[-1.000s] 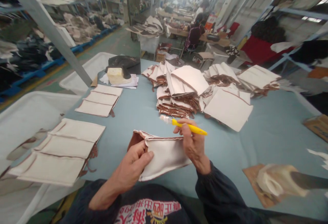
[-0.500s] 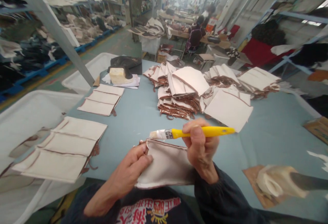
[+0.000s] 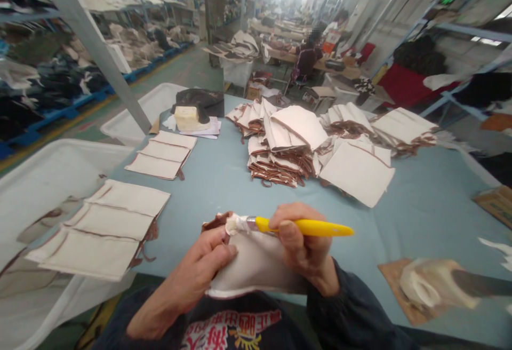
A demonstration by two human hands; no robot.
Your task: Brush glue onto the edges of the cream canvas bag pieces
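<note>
My left hand (image 3: 212, 264) grips the left end of a cream fabric piece (image 3: 256, 267) with brown edging, thumb on top. My right hand (image 3: 302, 243) is closed round the yellow handle of a paintbrush (image 3: 320, 227). White paste coats the bristles, which touch the piece's upper left corner beside my left fingers. The lower fingers of my right hand are partly hidden behind the hand, close to the piece's right side. To the left, cream panels (image 3: 104, 227) with brown seams lie overlapped in a row, and a second row of panels (image 3: 162, 155) lies behind them.
Piles of brown-edged cream pieces (image 3: 296, 131) stand at the back of the blue-green table (image 3: 216, 179). At right, a paste-smeared container (image 3: 436, 283) rests on brown board. A yellowish block (image 3: 186, 118) sits back left. White bins (image 3: 52, 163) flank the left edge. A person (image 3: 306, 59) sits far behind.
The brush has moved down and left, so its bristles now touch the piece's corner. My right hand has lowered with it. Brown edging is folded up more by my left fingers.
</note>
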